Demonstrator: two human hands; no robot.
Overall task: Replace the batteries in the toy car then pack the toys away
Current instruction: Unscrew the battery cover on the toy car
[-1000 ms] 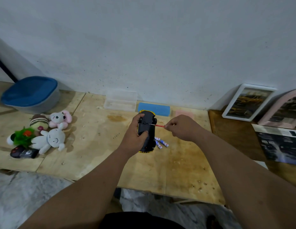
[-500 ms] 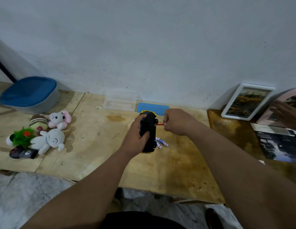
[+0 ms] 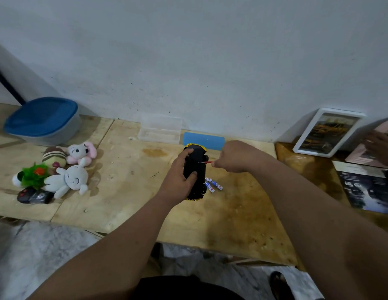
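Plywood tabletop (image 3: 123, 191) carries everything we need, with the lidded blue tub (image 3: 42, 120) and the soft toys (image 3: 58, 169) set off to our left, probably waiting for packing. Above its middle our left hand (image 3: 178, 180) grips the toy car (image 3: 195, 169), black underside facing us and long axis running away toward the wall, so the battery cover sits exposed. Our right hand (image 3: 234, 156) pinches a small red screwdriver (image 3: 207, 162) with its tip on that underside, seemingly working the cover screw, and the batteries (image 3: 213, 185) lie on the wood just beside the car.

We note a home setting: plywood table (image 3: 115, 191), plush toys (image 3: 67, 178), framed picture (image 3: 325, 133) against plaster wall (image 3: 188, 61).
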